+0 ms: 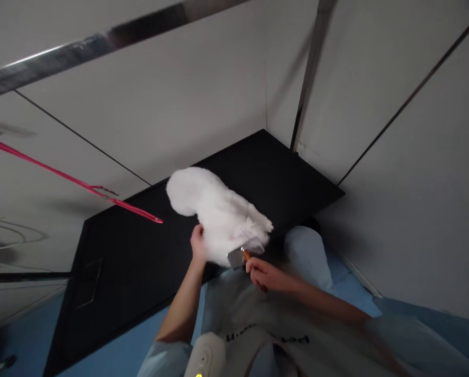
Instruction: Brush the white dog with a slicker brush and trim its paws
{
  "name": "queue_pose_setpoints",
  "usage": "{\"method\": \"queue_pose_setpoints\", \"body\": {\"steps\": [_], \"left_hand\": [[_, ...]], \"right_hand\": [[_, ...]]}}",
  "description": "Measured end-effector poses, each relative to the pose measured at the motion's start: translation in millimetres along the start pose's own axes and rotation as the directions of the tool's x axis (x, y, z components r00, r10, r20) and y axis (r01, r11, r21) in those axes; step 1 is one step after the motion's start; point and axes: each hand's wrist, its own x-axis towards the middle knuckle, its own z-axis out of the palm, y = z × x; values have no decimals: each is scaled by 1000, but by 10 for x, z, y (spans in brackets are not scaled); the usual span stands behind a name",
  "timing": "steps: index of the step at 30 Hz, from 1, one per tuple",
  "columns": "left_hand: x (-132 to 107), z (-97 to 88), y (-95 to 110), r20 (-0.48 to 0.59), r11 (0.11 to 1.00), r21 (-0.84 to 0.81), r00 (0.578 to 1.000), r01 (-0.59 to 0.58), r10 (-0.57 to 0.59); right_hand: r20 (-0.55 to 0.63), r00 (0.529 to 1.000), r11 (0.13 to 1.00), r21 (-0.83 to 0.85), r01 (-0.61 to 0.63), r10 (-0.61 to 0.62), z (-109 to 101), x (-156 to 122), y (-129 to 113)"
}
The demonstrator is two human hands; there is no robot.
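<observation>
A small white fluffy dog (214,212) stands on a black table (132,262), its head towards the far left. My left hand (198,242) rests against the dog's side with the fingers pressed into the fur. My right hand (263,272) is closed on the orange handle of a metal grooming brush (240,255), whose head touches the fur at the dog's rear.
A red leash (73,180) runs from the upper left down towards the dog. Metal poles (308,68) rise at the table's far corner and overhead. Pale walls close in behind and on the right. Blue floor (30,335) shows at the left. I wear a light apron (258,324).
</observation>
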Motion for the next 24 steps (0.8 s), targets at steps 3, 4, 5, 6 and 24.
{"method": "queue_pose_setpoints", "body": {"steps": [3,4,5,6,24], "left_hand": [[-176,21,320,185,946,125,943,-301,275],[-231,79,436,389,891,132,849,-435,357],[-272,155,543,527,830,149,754,-537,393],[-297,238,632,595,777,204,706,-595,384],[-626,-98,-336,233,987,155,973,-32,-5]], "right_hand": [[112,979,985,-56,-164,169,144,-206,271],[149,964,975,-73,-212,221,176,-271,316],[181,950,967,-72,-244,253,191,-326,338],[204,944,966,-50,-253,258,186,-370,339],[-335,866,927,-184,326,-371,-450,803,-930]]}}
